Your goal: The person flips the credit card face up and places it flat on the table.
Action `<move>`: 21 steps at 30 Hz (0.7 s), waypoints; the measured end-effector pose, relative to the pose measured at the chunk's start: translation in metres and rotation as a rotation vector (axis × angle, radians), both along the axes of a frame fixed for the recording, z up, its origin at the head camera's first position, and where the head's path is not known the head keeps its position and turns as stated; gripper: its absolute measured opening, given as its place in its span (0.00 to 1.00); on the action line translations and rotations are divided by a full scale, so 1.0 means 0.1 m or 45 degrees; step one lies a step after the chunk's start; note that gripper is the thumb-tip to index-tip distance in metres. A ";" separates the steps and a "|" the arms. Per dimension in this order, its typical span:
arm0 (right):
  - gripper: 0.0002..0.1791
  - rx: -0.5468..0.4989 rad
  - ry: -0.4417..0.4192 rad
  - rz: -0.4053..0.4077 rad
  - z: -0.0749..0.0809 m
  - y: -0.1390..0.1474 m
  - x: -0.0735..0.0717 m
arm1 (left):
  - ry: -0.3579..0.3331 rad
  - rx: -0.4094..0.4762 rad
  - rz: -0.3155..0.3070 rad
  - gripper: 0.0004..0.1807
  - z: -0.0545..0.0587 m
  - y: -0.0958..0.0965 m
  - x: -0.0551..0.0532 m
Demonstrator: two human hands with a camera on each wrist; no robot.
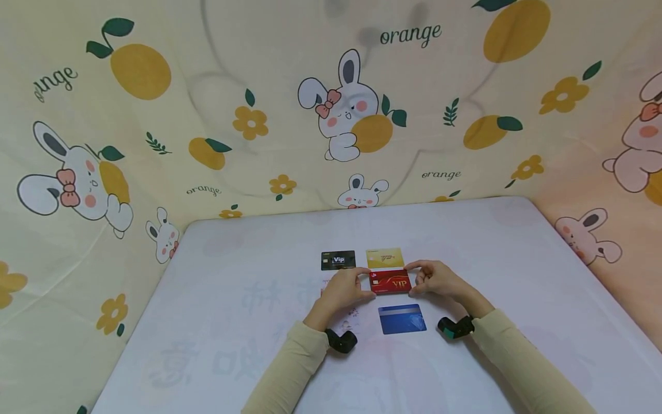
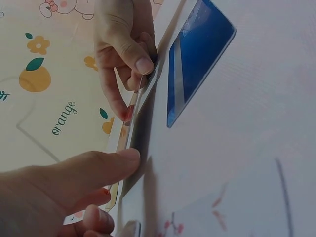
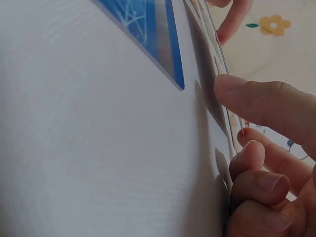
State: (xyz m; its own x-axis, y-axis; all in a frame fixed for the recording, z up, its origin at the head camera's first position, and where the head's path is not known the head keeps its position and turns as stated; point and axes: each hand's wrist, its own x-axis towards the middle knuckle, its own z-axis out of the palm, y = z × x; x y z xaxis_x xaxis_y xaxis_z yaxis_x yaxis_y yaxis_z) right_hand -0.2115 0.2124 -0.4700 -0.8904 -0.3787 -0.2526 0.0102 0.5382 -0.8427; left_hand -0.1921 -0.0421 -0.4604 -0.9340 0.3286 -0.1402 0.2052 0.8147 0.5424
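Observation:
A red VIP card [image 1: 390,282] is pinched at its two ends, just above the white table. My left hand [image 1: 343,287] holds its left end between thumb and forefinger. At the right end, my right hand [image 1: 438,279] has thumb and forefinger on the corners, its other fingers curled in. In the left wrist view the card shows edge-on as a thin line between both hands. Directly beyond it lies a gold card [image 1: 385,257]. Nearer the person is a blue card [image 1: 402,319] with a silver stripe. Behind my left hand a black VIP card [image 1: 338,260] lies flat.
A pale card with pink flowers [image 2: 197,217] lies beside my left hand, partly covered by it in the head view. The white table [image 1: 217,287] carries faint printed characters. Behind it hangs a cloth [image 1: 289,69] printed with rabbits and oranges.

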 end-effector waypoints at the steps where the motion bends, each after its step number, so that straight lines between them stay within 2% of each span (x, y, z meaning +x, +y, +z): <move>1: 0.36 0.002 -0.003 0.000 0.00 0.00 0.00 | 0.001 -0.007 -0.002 0.31 0.00 0.00 0.00; 10: 0.34 0.043 -0.007 -0.034 -0.05 -0.01 -0.02 | 0.001 -0.082 -0.010 0.32 0.00 0.02 0.00; 21: 0.34 0.062 0.021 -0.038 -0.06 -0.02 -0.02 | -0.030 -0.087 0.030 0.32 0.00 0.05 0.01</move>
State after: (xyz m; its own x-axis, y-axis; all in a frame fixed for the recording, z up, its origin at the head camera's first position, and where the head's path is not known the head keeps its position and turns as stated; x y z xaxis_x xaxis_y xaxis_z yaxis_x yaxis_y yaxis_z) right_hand -0.2132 0.2106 -0.4756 -0.9051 -0.3399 -0.2555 0.0132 0.5781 -0.8158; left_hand -0.1913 -0.0376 -0.4601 -0.9375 0.2955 -0.1838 0.1733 0.8545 0.4897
